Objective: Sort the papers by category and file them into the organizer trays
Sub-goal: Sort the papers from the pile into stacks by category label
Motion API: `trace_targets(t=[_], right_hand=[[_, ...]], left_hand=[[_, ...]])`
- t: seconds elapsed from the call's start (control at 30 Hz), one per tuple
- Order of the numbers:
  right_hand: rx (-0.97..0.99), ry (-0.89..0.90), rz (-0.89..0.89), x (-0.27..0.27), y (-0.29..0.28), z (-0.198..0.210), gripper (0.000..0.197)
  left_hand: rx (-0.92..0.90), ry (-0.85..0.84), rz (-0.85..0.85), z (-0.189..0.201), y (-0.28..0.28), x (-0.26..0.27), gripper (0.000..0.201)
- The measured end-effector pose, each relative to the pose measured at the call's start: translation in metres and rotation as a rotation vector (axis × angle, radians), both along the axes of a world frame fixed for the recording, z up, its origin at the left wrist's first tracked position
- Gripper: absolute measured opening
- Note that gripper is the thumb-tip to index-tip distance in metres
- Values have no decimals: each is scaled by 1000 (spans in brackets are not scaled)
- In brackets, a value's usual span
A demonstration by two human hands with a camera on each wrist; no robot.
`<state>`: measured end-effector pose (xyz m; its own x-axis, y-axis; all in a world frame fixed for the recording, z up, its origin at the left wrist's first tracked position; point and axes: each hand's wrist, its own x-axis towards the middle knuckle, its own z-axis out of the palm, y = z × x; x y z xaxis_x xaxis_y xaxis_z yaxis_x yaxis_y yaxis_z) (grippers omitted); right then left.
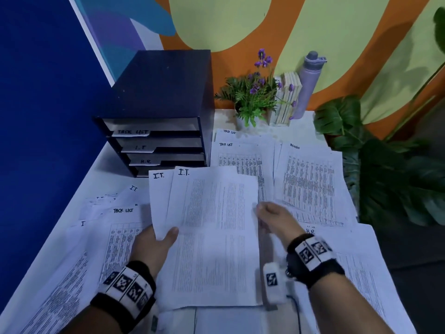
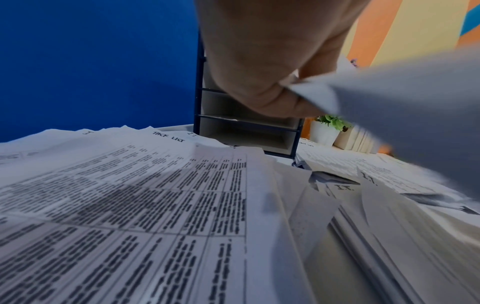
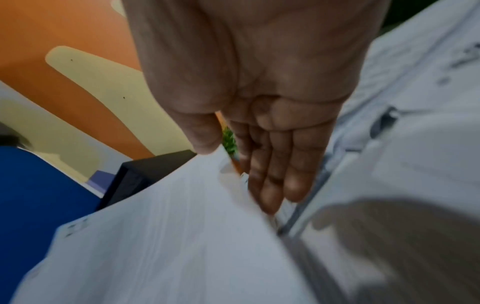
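Two sheets headed I.T. (image 1: 212, 225) are held fanned above the desk. My left hand (image 1: 166, 237) grips their lower left edge, thumb on top and fingers underneath; in the left wrist view my left hand (image 2: 283, 86) curls round the I.T. sheets' corner (image 2: 415, 113). My right hand (image 1: 261, 210) pinches their right edge; in the right wrist view the thumb of my right hand (image 3: 233, 164) lies on the I.T. sheets (image 3: 168, 236) and the fingers run straight behind. The dark blue organizer (image 1: 163, 92) stands behind, its trays labelled TASK LIST (image 1: 131, 132), I.T. (image 1: 140, 147) and H.R. (image 1: 146, 161).
Loose sheets cover the desk: a task list pile (image 1: 240, 155), an admin pile (image 1: 310, 179), an H.R. sheet (image 1: 310, 230), and task list (image 1: 120, 227) and I.T. sheets (image 1: 132, 189) at the left. A potted plant (image 1: 252, 97), books (image 1: 289, 97) and a bottle (image 1: 310, 83) stand at the back.
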<state>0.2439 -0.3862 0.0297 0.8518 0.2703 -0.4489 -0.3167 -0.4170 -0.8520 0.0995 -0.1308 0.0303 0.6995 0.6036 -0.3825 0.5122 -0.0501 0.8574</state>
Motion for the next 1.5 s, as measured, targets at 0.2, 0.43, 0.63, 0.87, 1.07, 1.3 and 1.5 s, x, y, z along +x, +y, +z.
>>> trace_targets(t=[0.2,0.43,0.63,0.87,1.07,1.3,1.5], right_hand=[[-5,20,-21,-39,19,-20,20],[-257,-82,-204,-43,-44,-8,21],[-358,-97,-508,-57,-153,0,8],[-321,-61,-672,-100,-196,-6,29],[-393,-42,-491,-120,-132,-33,41],[-780,-217,-157,-126,-128,-34,40],[-947,-44,61,-139,-146,-40,64]], left_hand=[[-260,73,-135,-4,-12,7,23],[-205,78,-329,-8,-39,6,24],[23,105,-711,-21,-73,-12,40],[357,329,-844,-54,-100,-29,61],[350,250,-754,-50,-108,-38,65],[552,350,-1129,-52,-111,-55,83],[681,447,-1194,-61,-104,-55,92]])
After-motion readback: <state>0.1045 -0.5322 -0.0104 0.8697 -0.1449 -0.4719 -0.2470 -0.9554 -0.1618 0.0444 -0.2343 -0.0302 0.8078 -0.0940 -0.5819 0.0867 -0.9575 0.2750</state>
